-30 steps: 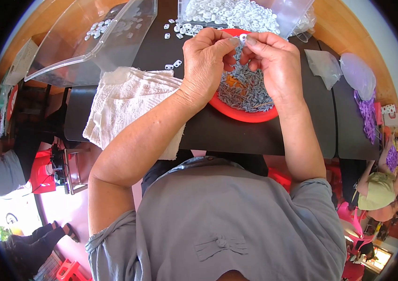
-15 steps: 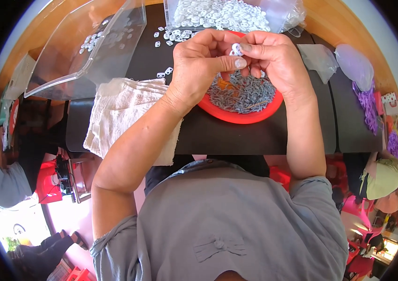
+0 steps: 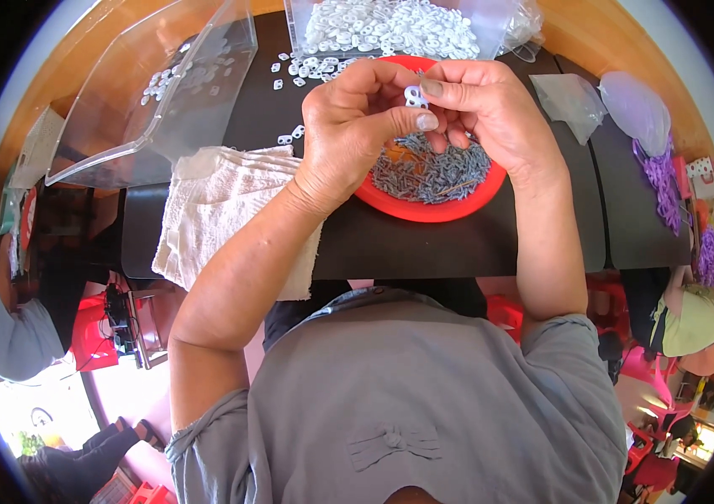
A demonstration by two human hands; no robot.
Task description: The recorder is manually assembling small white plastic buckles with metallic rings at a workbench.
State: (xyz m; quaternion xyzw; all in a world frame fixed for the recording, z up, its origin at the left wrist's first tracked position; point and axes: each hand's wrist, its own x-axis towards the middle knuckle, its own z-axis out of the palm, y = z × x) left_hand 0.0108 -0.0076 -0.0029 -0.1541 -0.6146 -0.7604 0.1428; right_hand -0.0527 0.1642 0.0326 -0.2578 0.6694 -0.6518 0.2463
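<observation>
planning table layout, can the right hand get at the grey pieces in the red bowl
Probably yes: many grey pieces lie uncovered in the red bowl, close to the right hand, with nothing seen blocking the way, though that hand seems busy with a small white piece.

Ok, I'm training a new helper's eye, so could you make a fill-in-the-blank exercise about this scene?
1. The bowl is coloured ____.
2. In the picture, the cloth lies to the bowl's ____.
3. The small piece between the left hand and right hand is mostly ____.

Missing words: red; left; white
</observation>
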